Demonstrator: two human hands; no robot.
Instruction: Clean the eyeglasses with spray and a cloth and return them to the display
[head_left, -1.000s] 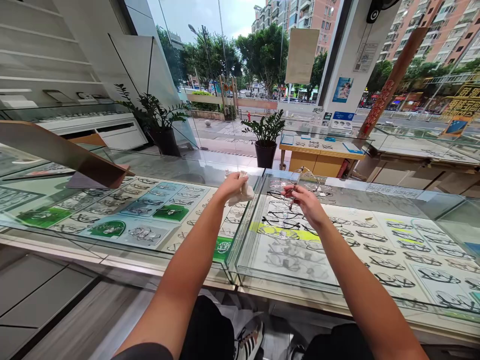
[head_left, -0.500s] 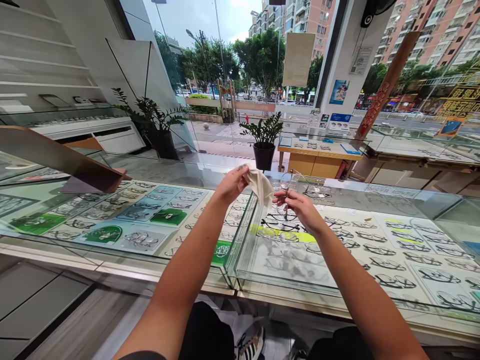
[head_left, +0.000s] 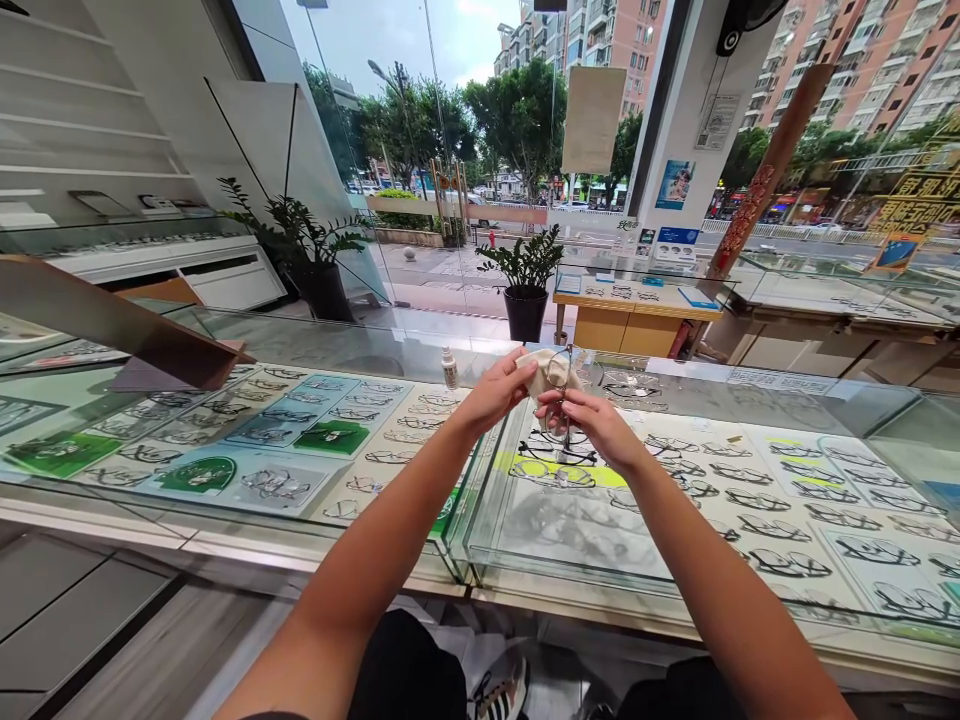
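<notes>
My left hand [head_left: 501, 388] pinches a cream-coloured cloth [head_left: 534, 364], which lies up against the upper lens of a pair of eyeglasses. My right hand [head_left: 596, 420] grips the eyeglasses [head_left: 558, 372] near the middle of the frame, holding them upright on edge with one lens above the fingers and the other below. Both hands are close together above the glass display case. Part of the cloth is hidden behind the glasses and fingers. A small spray bottle [head_left: 450, 368] stands on the glass top, left of my left hand.
Glass counters [head_left: 480, 545] hold rows of eyeglass frames [head_left: 772, 527] beneath my arms. A brown slanted board [head_left: 127, 325] stands at left. Beyond the counter are a potted plant [head_left: 525, 290] and a wooden display table [head_left: 630, 315].
My left hand has moved right and slightly down, bringing the cloth against the eyeglasses. The spray bottle, hidden before behind the hand, now shows. My right hand has hardly moved.
</notes>
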